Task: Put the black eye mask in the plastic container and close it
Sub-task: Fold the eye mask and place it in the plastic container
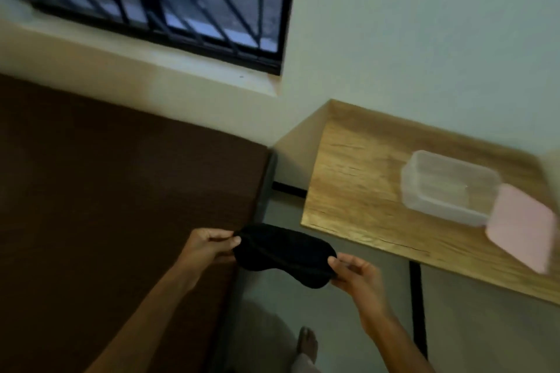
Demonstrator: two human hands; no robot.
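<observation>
I hold the black eye mask (283, 254) stretched between both hands, in the air above the gap between bed and table. My left hand (209, 247) pinches its left end and my right hand (357, 277) pinches its right end. The clear plastic container (448, 188) stands open on the wooden table (357, 191), up and to the right of the mask. Its pale pink lid (519, 233) lies flat beside it, at the container's near right side.
A bed with a dark brown cover (121, 206) fills the left side, its edge just under my left hand. A barred window (169, 0) sits in the wall above. The grey floor (333, 327) and my bare foot (307, 342) show below.
</observation>
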